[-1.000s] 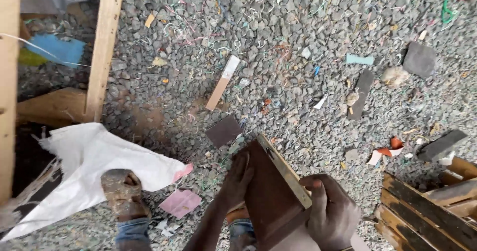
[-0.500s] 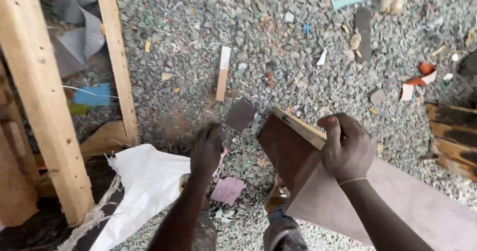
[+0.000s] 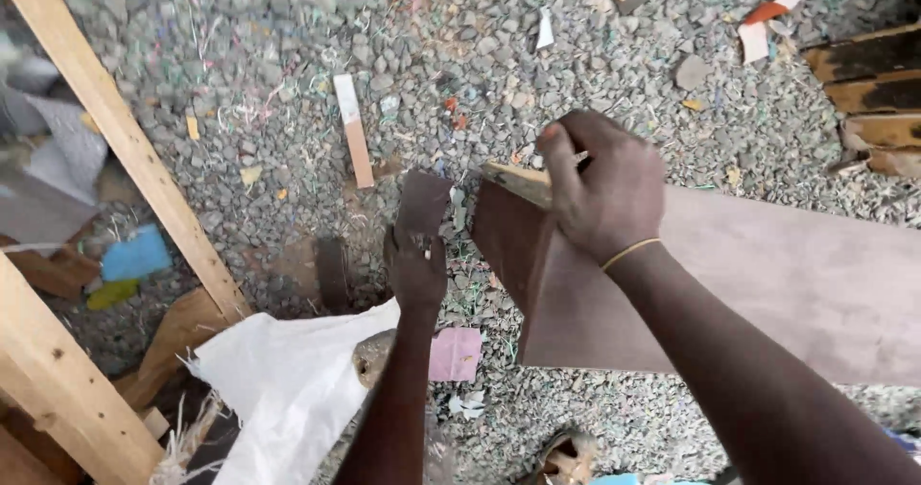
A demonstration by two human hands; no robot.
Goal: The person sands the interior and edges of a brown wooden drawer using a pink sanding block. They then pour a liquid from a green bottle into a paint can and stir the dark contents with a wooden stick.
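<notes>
Gripping the upper corner of a large brown laminated board, the right hand is closed tight, fingers wrapped over the pale raw edge where the core shows. The board runs from that corner away to the right of the hand, tilted and held up off the gravel ground. It looks stiff and flat, with no sag along its length, and probably fairly heavy for one hand, so I judge that a second hold further along the long edge would steady it; the smooth brown face looks slippery, while the rough pale edge offers better purchase. The left hand reaches down just left of the board and pinches the lower end of a small dark brown offcut, fingers closed on it; that piece looks thin, light and rigid, easy to lift by one edge. Left of the board, one narrow wooden strip, pale at one end and tan at the other, lies flat on the gravel. Further left, two pale timber beams slant across the view. Below the left hand lie one white woven sack and one pink square scrap, the scrap just beside the forearm. Stacked dark planks sit above the board's far end; I count at least three, though the frame edge cuts them off. One blue scrap lies left of the beams.
</notes>
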